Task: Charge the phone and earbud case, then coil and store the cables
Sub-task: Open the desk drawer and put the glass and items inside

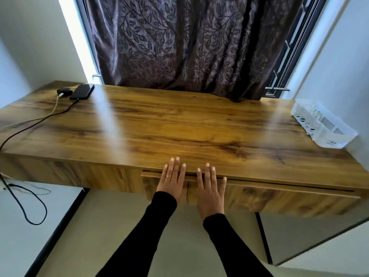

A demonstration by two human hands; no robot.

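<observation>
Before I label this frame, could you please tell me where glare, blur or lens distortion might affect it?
Head view: two pale streaks of window glare cross the desk top, one near the phone, one beside the white basket; wide-angle distortion bends the walls and desk edges; the whole frame is slightly soft, and the bright gap left of the curtain is overexposed.

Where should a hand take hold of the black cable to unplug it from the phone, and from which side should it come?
Pinch the black cable at its plug, right where it enters the near end of the phone. Come from the desk's front-left, since the cable runs out that way, and probably pull along the phone's length.
</observation>
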